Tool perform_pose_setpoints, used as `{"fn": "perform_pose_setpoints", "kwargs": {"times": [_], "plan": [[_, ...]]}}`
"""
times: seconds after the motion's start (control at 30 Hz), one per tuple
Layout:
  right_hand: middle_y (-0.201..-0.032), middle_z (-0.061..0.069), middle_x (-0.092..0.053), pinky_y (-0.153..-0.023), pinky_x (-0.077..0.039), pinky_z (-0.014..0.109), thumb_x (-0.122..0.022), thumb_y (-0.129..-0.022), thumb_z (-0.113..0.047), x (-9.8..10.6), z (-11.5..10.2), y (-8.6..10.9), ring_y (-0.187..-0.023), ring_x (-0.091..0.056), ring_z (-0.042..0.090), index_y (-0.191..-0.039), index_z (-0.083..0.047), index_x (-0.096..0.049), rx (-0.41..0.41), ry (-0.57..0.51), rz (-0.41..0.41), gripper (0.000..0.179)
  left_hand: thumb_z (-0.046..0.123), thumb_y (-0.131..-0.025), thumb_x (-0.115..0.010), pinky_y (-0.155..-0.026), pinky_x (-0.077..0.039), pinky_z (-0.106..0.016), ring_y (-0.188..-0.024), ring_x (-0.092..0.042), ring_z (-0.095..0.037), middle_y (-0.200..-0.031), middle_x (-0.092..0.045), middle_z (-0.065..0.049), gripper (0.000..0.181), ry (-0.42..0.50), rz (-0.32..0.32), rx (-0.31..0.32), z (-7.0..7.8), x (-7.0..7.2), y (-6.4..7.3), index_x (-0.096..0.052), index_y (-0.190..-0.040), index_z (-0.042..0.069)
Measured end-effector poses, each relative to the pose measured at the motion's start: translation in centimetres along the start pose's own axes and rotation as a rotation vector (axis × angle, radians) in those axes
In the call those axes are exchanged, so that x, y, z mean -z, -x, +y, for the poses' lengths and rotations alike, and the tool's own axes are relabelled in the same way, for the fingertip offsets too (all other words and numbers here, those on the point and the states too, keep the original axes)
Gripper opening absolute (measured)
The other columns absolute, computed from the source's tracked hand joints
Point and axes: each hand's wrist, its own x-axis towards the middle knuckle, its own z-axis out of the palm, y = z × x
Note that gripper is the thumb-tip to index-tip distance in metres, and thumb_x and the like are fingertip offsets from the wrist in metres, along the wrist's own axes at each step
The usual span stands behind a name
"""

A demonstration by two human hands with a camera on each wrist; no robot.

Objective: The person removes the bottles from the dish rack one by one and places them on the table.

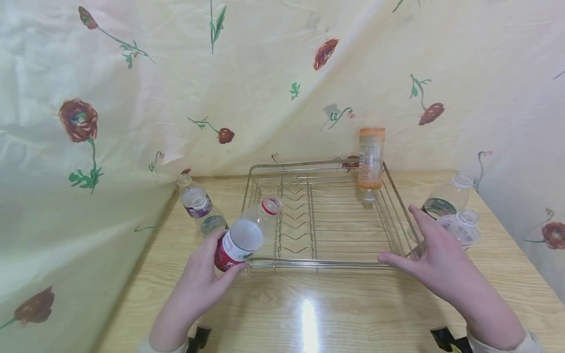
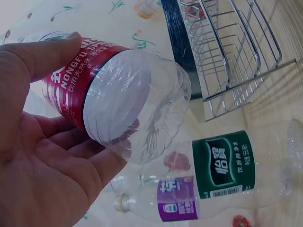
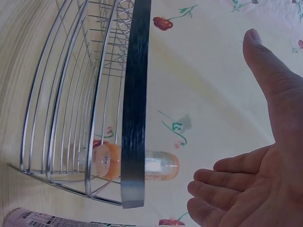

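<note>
My left hand grips a clear plastic bottle with a red label, tilted at the front left corner of the wire dish rack. A neck with a red ring shows above the rack's left side. My right hand is held by the rack's front right corner with thumb and fingers spread, holding nothing. Inside the rack's back right, an orange-banded clear bottle stands neck down.
To the left of the rack stand a purple-labelled bottle and a green-labelled bottle. Two clear bottles, one farther back and one nearer, stand at the right. Flowered cloth hangs behind the wooden table.
</note>
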Motion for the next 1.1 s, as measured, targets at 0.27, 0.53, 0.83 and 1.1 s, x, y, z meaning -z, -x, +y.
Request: {"fn": "perform_pose_setpoints", "kwargs": {"times": [0.27, 0.53, 0.83, 1.1], "plan": [[-0.152, 0.039, -0.031, -0.098, -0.030, 0.079, -0.089, -0.075, -0.051, -0.2, 0.8, 0.3, -0.131, -0.034, 0.062, -0.160, 0.004, -0.015, -0.044, 0.021, -0.024, 0.125, 0.016, -0.080, -0.090, -0.092, -0.054, -0.052, -0.111, -0.062, -0.031, -0.124, -0.062, -0.016, 0.076, -0.006, 0.021, 0.025, -0.6, 0.3, 0.4, -0.046, -0.140, -0.004], [-0.148, 0.043, -0.033, -0.096, -0.031, 0.080, -0.089, -0.074, -0.050, -0.8, 1.8, 0.5, -0.127, -0.035, 0.065, -0.158, 0.009, -0.014, -0.054, 0.017, -0.033, 0.127, 0.011, -0.079, -0.089, -0.091, -0.055, -0.047, -0.108, -0.063, -0.025, -0.122, -0.062, -0.013, 0.074, 0.025, 0.055, 0.020, -1.4, 0.6, 0.8, -0.047, -0.138, -0.003], [-0.145, 0.046, -0.034, -0.099, -0.029, 0.078, -0.091, -0.073, -0.047, -1.4, 2.3, 0.5, -0.127, -0.035, 0.066, -0.156, 0.012, -0.018, -0.049, 0.037, -0.021, 0.125, 0.004, -0.079, -0.088, -0.094, -0.053, -0.037, -0.112, -0.061, -0.020, -0.125, -0.059, -0.007, 0.073, 0.088, 0.112, -0.004, -2.3, 0.2, 1.0, -0.046, -0.138, -0.002], [-0.144, 0.045, -0.035, -0.099, -0.030, 0.078, -0.091, -0.074, -0.048, -1.6, 2.4, 0.9, -0.127, -0.036, 0.065, -0.155, 0.012, -0.019, -0.051, 0.017, -0.002, 0.124, 0.006, -0.081, -0.088, -0.101, -0.050, -0.038, -0.115, -0.058, -0.019, -0.128, -0.059, -0.004, 0.070, 0.155, 0.128, 0.018, -2.8, 0.0, 1.2, -0.048, -0.138, 0.002]]}}
